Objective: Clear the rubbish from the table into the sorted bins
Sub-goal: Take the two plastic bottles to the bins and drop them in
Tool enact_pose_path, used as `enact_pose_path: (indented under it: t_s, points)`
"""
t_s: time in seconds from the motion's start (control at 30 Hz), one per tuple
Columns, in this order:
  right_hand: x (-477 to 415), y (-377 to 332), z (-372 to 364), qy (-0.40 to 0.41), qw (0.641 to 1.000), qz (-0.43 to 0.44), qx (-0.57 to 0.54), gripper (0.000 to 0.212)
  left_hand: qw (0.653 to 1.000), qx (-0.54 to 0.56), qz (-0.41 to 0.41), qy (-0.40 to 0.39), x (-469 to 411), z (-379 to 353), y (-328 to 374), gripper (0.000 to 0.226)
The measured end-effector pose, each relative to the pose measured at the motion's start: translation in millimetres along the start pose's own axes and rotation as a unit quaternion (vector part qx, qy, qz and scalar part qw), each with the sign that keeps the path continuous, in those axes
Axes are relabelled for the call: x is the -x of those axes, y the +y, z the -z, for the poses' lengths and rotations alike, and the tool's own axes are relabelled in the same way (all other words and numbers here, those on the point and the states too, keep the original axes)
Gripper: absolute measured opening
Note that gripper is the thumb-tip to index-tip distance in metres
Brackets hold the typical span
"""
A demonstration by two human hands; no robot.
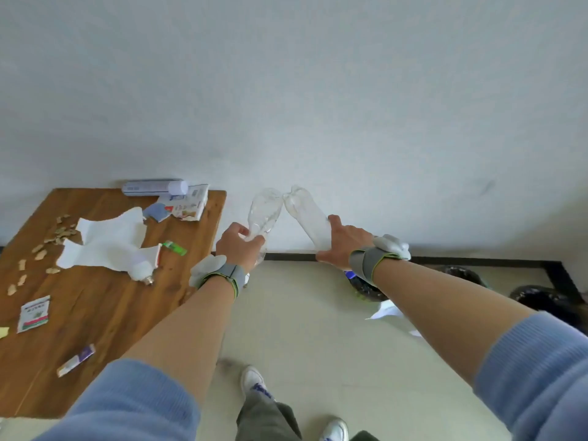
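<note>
My left hand [238,246] grips the neck end of a clear plastic bottle [265,211], held up to the right of the table. My right hand [342,245] grips a second clear bottle [307,214]. Both bottles tilt inward and their upper ends nearly touch in front of the white wall. Below my right wrist, a bin lined with a black bag [366,289] is partly hidden by my forearm. Two more black-bagged bins, one [463,273] by the wall and one [541,300] at the far right, stand on the floor.
The wooden table [105,300] at left holds white paper napkins [108,246], a light bulb [141,270], a green lighter [175,248], a carton [187,205], a spray can [152,187], nut shells [57,233], sachets [33,313]. A white paper scrap [386,313] lies on the floor. My feet [253,381] are below.
</note>
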State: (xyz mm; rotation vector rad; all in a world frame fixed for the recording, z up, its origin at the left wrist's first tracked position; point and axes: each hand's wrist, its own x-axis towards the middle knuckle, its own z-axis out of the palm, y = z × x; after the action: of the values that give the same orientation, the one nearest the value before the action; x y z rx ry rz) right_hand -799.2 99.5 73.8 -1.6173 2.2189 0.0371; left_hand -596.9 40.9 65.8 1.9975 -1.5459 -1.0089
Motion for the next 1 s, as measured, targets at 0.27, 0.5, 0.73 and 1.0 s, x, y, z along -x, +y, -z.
enact_pose_path:
  t_s: [0.27, 0.5, 0.73, 1.0]
  points:
    - [23, 134, 15, 0.030, 0.993, -0.113, -0.034, 0.069, 0.991, -0.050, -0.067, -0.102, 36, -104, 87, 0.026]
    - [8, 223, 3, 0.006, 0.981, -0.186, -0.054, 0.067, 0.970, -0.083, -0.083, -0.211, 30, -193, 124, 0.041]
    - [-49, 285, -22, -0.058, 0.968, -0.233, -0.077, 0.065, 0.944, -0.158, -0.073, -0.281, -9, -278, 152, 0.044]
    - [-95, 336, -73, -0.118, 0.954, -0.256, -0.101, 0.071, 0.908, -0.193, -0.076, -0.363, -37, -361, 140, 0.042]
